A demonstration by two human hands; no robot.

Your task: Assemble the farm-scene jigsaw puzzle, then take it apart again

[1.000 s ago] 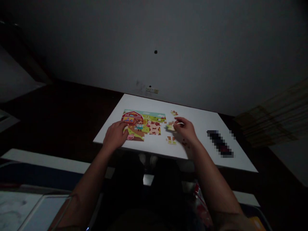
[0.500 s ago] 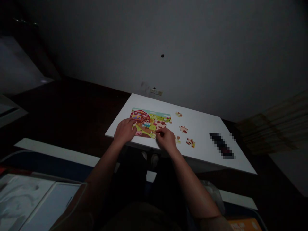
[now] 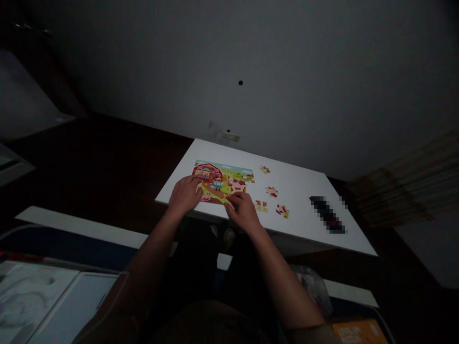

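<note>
A farm-scene jigsaw puzzle (image 3: 218, 184), with a red barn, a farmer and a cow, lies partly joined at the near left of the white table (image 3: 287, 184). My left hand (image 3: 185, 193) rests flat over its lower left edge, fingers stretched out. At the puzzle's lower right corner, my right hand (image 3: 242, 208) has thumb and forefinger on a green puzzle piece (image 3: 225, 200), which the fingers partly cover. Right of that hand lies a loose brown-and-cream piece (image 3: 261, 206). More loose ones are a cow-patterned piece (image 3: 282, 211), a pinkish piece (image 3: 271, 192) and a small piece (image 3: 264, 169) farther back.
A dark pixelated object (image 3: 327, 215) lies on the table's right part. Behind the table is a wall with a socket (image 3: 230, 136). Low at the right are a clear plastic bag (image 3: 313, 289) and an orange package (image 3: 358, 332); a white box (image 3: 77, 306) sits low left.
My right hand has shifted slightly left along the puzzle's lower edge, its thumb and forefinger less tightly closed. More of the loose piece beside it shows. My left hand stays put.
</note>
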